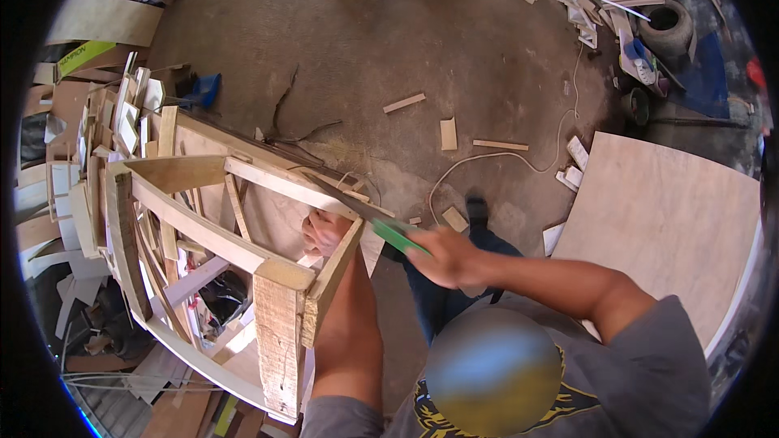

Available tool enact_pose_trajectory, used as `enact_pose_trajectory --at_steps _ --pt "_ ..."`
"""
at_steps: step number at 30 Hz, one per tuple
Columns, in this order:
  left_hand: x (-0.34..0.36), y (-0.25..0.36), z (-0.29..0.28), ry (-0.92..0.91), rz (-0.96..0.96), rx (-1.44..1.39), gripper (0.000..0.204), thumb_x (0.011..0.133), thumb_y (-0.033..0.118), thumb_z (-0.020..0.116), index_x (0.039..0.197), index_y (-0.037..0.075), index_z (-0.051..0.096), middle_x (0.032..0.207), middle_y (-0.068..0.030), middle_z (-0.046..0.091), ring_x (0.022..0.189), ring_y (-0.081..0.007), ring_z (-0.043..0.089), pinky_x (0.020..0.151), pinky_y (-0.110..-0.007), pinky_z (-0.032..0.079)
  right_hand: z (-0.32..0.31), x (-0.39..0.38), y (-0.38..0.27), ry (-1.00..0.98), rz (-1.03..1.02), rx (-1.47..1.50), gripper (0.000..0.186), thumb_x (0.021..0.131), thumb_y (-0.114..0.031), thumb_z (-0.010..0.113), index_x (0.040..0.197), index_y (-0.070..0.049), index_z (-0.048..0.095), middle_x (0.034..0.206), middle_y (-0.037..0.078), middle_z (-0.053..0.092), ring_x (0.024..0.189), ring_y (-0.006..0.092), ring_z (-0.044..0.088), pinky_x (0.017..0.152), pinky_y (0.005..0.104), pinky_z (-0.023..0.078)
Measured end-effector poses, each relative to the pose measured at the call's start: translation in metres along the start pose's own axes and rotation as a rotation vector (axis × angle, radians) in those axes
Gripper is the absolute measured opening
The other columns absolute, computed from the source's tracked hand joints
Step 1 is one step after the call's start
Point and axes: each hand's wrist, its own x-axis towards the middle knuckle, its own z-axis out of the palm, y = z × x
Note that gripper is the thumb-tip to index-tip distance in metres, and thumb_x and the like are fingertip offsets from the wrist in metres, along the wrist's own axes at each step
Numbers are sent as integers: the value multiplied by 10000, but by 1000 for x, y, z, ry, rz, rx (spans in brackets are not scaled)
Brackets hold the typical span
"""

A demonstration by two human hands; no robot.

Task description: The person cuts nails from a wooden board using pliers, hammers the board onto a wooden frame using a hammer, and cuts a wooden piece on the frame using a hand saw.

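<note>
My right hand (pixel 446 258) is closed round the green handle of a handsaw (pixel 395 237). The saw's dark blade points up and to the left, over the corner of a wooden frame (pixel 281 320) built of pale rails and posts. Inside the frame, below its top rail (pixel 284 186), my left hand (pixel 325 232) is closed with its fingers curled. What those fingers grip is hidden. The left forearm passes beside the thick near post. Where the blade meets the wood is hard to make out.
Wood offcuts (pixel 130 126) are heaped at the left, behind the frame. A large plywood sheet (pixel 661 227) lies at the right. A pale cord (pixel 487 159) runs across the floor among small wood pieces (pixel 449 135). An old tyre (pixel 667 26) lies at the far right.
</note>
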Motion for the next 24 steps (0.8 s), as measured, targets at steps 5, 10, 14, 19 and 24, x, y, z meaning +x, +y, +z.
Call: enact_pose_trajectory --at_steps 5,10,14,19,24 --pt "1 2 0 -2 5 -8 309 1004 340 571 1235 222 739 1250 -23 653 1257 -277 583 1151 -693 275 -7 -38 8 88 -132 45 349 1011 -346 513 938 -21 617 714 235 645 726 494 654 680 586 487" --pt "2 2 -2 -10 14 -1 313 1005 341 569 1241 221 737 1256 -24 651 1262 -279 580 1153 -694 273 0 -10 8 36 -37 44 318 1009 -319 522 927 -25 611 752 252 654 776 498 663 702 585 485" --pt "2 2 -1 -22 13 -5 317 1006 342 568 1247 221 734 1261 -26 648 1266 -281 577 1155 -694 271 6 -10 10 99 -56 10 299 1004 -304 528 919 -29 608 761 257 662 777 500 669 705 596 484" --pt "2 1 -5 -31 21 2 321 1008 343 566 1254 220 732 1268 -28 646 1271 -283 574 1157 -694 269 4 -40 17 163 -169 58 295 1014 -287 521 903 -18 572 696 232 618 686 470 636 623 528 470" --pt "2 2 -3 -77 13 -22 337 1014 353 551 1261 213 732 1295 -34 634 1290 -290 562 1171 -688 249 8 3 22 97 -79 45 288 992 -289 554 944 -10 609 744 259 651 754 504 662 673 573 496"
